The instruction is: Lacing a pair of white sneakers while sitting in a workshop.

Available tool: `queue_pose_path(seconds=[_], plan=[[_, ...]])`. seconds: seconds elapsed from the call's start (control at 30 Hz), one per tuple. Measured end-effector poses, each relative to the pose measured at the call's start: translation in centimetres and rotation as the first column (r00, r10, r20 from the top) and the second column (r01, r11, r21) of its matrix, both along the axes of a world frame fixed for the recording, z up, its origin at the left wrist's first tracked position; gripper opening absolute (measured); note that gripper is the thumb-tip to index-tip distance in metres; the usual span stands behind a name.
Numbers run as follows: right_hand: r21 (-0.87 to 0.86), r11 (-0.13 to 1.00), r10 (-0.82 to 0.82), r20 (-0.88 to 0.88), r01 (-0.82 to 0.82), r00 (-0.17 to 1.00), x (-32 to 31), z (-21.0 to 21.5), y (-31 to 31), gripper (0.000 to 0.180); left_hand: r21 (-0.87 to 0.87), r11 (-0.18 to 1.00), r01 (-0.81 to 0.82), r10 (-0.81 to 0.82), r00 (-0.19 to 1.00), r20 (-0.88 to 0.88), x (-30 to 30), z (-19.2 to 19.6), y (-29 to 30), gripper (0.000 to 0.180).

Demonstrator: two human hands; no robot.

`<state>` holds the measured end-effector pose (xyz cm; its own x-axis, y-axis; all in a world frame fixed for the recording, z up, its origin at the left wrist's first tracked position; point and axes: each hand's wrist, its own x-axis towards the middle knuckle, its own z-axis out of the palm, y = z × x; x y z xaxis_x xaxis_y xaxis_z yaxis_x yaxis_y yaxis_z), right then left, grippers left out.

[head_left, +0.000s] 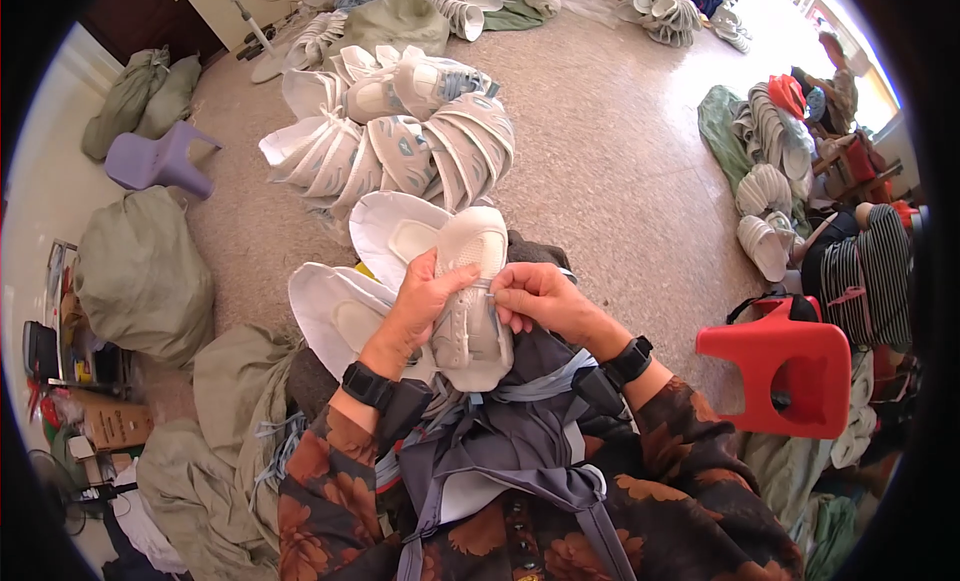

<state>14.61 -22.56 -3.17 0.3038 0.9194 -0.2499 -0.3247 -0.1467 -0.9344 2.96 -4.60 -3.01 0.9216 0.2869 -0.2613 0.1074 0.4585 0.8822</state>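
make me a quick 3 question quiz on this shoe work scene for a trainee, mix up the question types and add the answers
1. True or false: the person wears a dark band on each wrist.

2. What colour is the stool at the right of the picture?
a) purple
b) red
c) green

3. Fill in: the ____ hand has its thumb across the top of the pale shoe upper.

Key
1. True.
2. b) red.
3. Left: the left hand grips it, while the fingertips of the right hand are at its right edge.
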Motion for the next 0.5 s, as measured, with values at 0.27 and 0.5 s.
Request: queue_pose_path(seconds=[0.27,0.5], plan=[[-0.1,0.99,-0.085,0.147,0.1,0.985,-1.5,0.6,0.1,0.014,0.047,0.999,-0.024,0.024,1.0,0.0,0.2,0.0,-0.3,0.031],[-0.065,0.987,-0.14,0.063,0.144,0.988,-2.0,-0.1,-0.5,0.015,-0.016,1.0,0.01,-0.01,1.0,0.015,0.2,0.2,-0.3,0.034]])
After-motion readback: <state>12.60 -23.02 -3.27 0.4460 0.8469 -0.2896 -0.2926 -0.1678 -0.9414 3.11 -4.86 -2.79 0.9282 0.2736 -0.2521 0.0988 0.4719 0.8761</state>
